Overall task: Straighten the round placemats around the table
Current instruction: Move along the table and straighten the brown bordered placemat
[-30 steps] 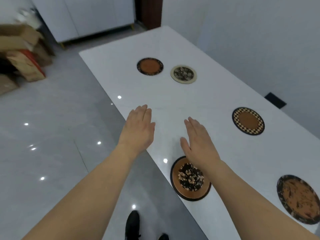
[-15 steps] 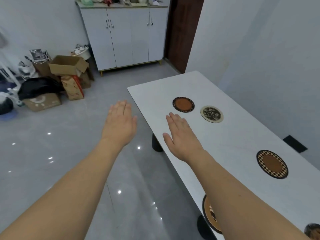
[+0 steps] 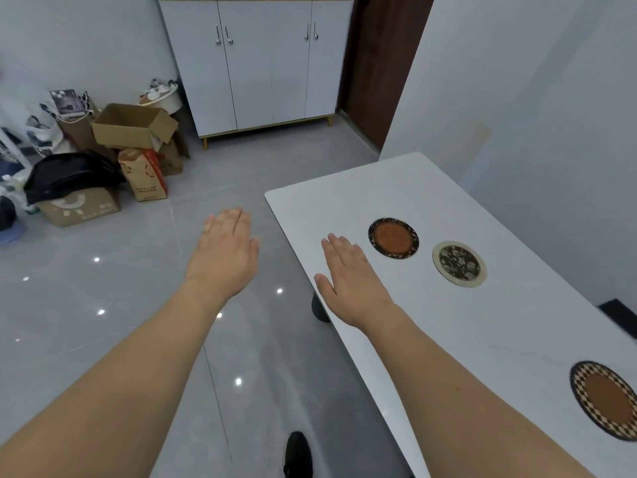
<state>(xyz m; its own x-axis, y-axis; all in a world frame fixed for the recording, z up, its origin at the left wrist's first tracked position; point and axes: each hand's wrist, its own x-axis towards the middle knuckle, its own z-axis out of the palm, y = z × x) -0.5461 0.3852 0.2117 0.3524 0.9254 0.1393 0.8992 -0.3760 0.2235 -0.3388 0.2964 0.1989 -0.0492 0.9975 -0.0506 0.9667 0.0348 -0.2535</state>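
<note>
Three round placemats lie on the white table (image 3: 379, 188). A black-rimmed orange mat (image 3: 393, 238) sits near the far end, with a cream-rimmed dark floral mat (image 3: 459, 264) just right of it. A checker-rimmed brown mat (image 3: 605, 399) lies at the right edge of view. My right hand (image 3: 348, 281) hovers flat and empty over the table's left edge, a short way left of the orange mat. My left hand (image 3: 224, 253) is held flat over the floor, off the table, holding nothing.
A white cabinet (image 3: 262, 63) stands at the far wall beside a dark door (image 3: 382, 63). Cardboard boxes (image 3: 134, 127) and bags are piled on the floor at the left. A wall runs along the table's right side. My shoe (image 3: 298, 455) shows below.
The view has swung up and along the table toward its far end. The near floral mat and the dark mat have left the view. Both hands stay open, now closer to the orange mat.
</note>
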